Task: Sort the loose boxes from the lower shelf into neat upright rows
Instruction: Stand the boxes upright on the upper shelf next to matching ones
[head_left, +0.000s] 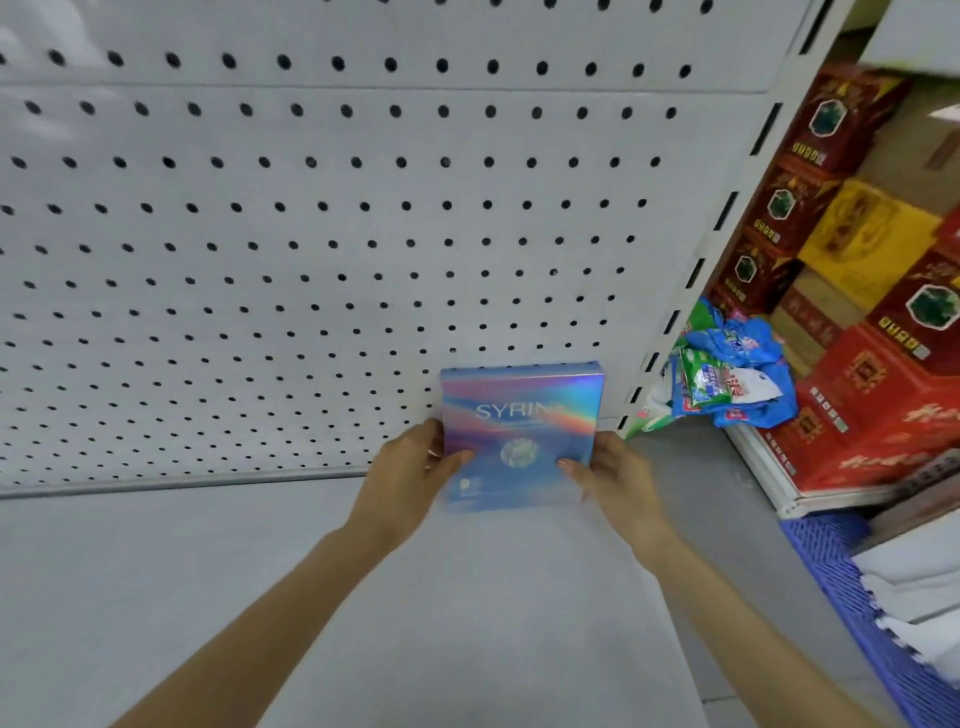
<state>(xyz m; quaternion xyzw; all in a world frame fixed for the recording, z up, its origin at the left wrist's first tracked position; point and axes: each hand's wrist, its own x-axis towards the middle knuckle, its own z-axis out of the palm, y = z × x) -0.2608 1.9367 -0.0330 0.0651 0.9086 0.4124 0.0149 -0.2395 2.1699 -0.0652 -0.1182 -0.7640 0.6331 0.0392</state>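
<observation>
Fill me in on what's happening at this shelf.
A person is holding a blue iridescent box by its two side edges, the left hand on one and the right hand on the other, thumbs on its front. The box faces the camera, close to the pegboard back panel above the white shelf. Its blurred lower edge hides whether it is set down yet. Crumpled blue and green packets and stacked red cartons sit in the next bay to the right.
</observation>
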